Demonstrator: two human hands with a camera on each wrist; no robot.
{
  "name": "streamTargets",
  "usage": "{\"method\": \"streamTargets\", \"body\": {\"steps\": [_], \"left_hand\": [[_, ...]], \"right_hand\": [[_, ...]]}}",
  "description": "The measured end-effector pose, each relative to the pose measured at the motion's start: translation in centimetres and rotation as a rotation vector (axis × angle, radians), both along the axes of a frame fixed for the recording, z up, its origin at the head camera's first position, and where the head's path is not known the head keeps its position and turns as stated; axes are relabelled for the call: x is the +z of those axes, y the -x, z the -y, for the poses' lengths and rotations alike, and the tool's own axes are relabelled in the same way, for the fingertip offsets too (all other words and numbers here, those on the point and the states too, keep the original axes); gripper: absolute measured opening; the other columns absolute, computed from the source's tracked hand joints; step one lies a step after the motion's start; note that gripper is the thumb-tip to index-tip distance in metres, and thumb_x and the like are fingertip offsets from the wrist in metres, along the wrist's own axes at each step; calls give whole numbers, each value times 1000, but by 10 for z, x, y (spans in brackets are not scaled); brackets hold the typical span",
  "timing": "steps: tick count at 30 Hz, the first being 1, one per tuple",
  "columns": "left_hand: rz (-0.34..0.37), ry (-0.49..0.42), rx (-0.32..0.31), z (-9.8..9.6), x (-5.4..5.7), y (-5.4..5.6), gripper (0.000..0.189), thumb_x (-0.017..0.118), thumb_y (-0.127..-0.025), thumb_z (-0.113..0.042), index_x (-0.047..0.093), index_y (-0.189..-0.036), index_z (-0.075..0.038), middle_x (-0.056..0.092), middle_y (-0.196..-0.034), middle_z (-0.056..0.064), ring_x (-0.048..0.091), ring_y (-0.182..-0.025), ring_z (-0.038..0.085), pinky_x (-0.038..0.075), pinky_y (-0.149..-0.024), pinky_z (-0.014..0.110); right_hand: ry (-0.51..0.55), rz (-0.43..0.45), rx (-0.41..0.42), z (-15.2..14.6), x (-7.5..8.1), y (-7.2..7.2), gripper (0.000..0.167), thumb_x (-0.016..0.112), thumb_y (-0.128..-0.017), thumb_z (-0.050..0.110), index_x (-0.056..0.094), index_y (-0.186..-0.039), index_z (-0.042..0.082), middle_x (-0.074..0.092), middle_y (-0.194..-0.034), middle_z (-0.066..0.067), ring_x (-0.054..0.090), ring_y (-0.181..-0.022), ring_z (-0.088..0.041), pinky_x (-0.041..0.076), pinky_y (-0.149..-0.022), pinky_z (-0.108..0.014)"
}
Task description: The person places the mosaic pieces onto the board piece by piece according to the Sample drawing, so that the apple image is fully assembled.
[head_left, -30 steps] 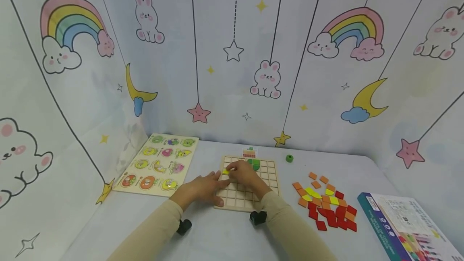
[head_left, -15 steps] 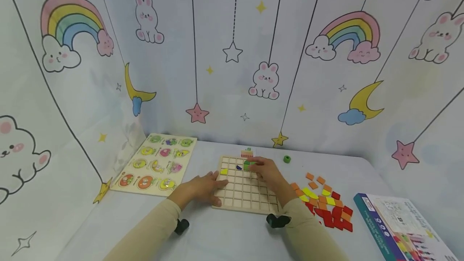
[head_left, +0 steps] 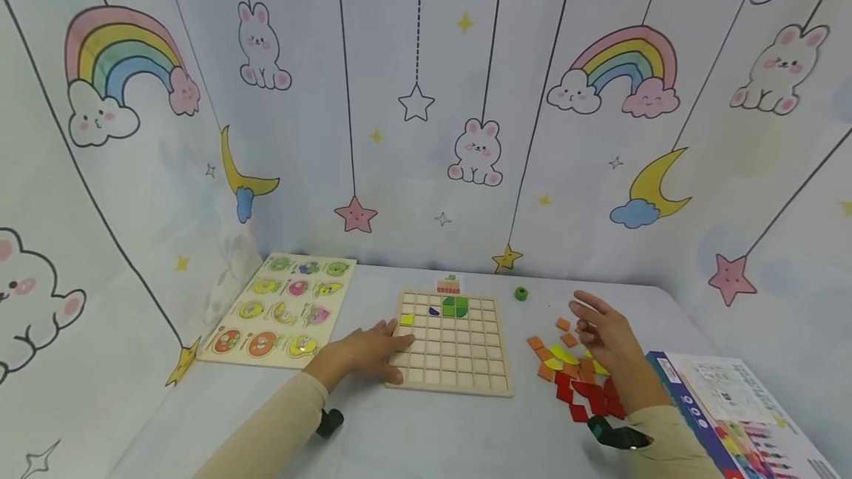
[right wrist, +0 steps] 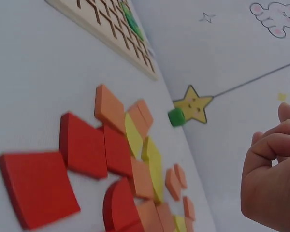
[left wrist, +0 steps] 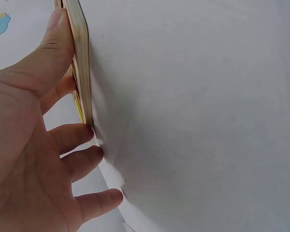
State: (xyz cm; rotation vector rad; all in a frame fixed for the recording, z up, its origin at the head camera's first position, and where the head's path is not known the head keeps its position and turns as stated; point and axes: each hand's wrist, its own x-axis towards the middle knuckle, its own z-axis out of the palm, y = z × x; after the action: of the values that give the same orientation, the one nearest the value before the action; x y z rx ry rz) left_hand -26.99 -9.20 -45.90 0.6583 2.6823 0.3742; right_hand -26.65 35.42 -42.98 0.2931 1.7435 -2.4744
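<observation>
A square wooden grid board [head_left: 459, 364] lies on the table. Green tiles [head_left: 455, 307] sit together in its upper cells, a small dark blue piece [head_left: 435, 311] beside them and a yellow tile [head_left: 407, 320] at the left edge. My left hand [head_left: 369, 352] rests at the board's left side, fingers spread; in the left wrist view its thumb and fingertips touch the board's edge [left wrist: 82, 63]. Over the loose pile of tiles at the right hovers my right hand [head_left: 609, 342], fingers loosely bent, nothing seen in it. Red tiles [right wrist: 84, 145] and orange tiles [right wrist: 109, 107] lie below it, partly hidden in the head view.
Behind the board is a small picture card [head_left: 450, 284], with a green bead-like piece [head_left: 521, 293] to its right. A fruit puzzle board [head_left: 279, 313] lies at the left. On the right is a printed box [head_left: 739, 412]. A patterned curtain [head_left: 373, 43] closes off the back.
My right hand has left the board, where it was at the yellow tile and then the green tiles, and moved right over the loose tiles. My left hand stays at the board.
</observation>
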Motion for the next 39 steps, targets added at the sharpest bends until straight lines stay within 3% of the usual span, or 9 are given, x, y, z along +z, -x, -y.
{"method": "streamTargets", "body": {"steps": [7, 12, 22, 28, 34, 39], "left_hand": [[-8, 3, 4, 2, -1, -1, 74, 78, -87, -47, 48, -153, -31, 28, -167, 13, 24, -155, 35, 26, -119, 64], [1, 3, 9, 2, -5, -1, 75, 77, -86, -49, 47, -153, -34, 27, -168, 11, 23, -155, 34, 25, -120, 63], [-5, 28, 2, 3, 3, 4, 76, 77, -87, -49, 47, -154, -31, 27, -167, 14, 24, -154, 36, 28, -118, 64], [22, 46, 3, 2, -4, 4, 76, 76, -86, -51, 46, -154, -33, 27, -167, 13, 23, -155, 35, 27, -119, 64], [10, 40, -16, -1, -8, 3, 77, 75, -87, -53, 44, -155, -34, 27, -167, 13, 23, -155, 35, 28, -118, 65], [11, 44, -6, -1, -1, 2, 77, 75, -88, -52, 44, -155, -34, 25, -168, 13, 22, -155, 35, 27, -119, 63]], "right_hand": [[15, 115, -101, -32, -6, -23, 18, 69, -99, 23, 76, -108, 37, 68, -103, 12, 52, -75, -9, 43, -58, -18], [31, 138, -98, -38, -13, -29, 17, 68, -100, 24, 77, -107, 37, 68, -100, 11, 53, -76, -8, 45, -59, -17], [-57, 114, -90, -31, -16, -21, 21, 69, -99, 28, 73, -118, 35, 68, -108, 12, 54, -81, -8, 46, -63, -15], [-84, 148, -89, -29, -19, -23, 17, 69, -99, 25, 74, -112, 36, 69, -105, 13, 53, -82, -9, 47, -63, -16], [-125, 141, -84, -35, -21, -26, 27, 69, -99, 27, 68, -125, 35, 69, -105, 17, 54, -83, -9, 47, -65, -16], [-133, 139, -96, -37, -20, -23, 35, 70, -98, 27, 64, -131, 34, 71, -105, 16, 56, -82, -10, 48, -64, -15]]}}
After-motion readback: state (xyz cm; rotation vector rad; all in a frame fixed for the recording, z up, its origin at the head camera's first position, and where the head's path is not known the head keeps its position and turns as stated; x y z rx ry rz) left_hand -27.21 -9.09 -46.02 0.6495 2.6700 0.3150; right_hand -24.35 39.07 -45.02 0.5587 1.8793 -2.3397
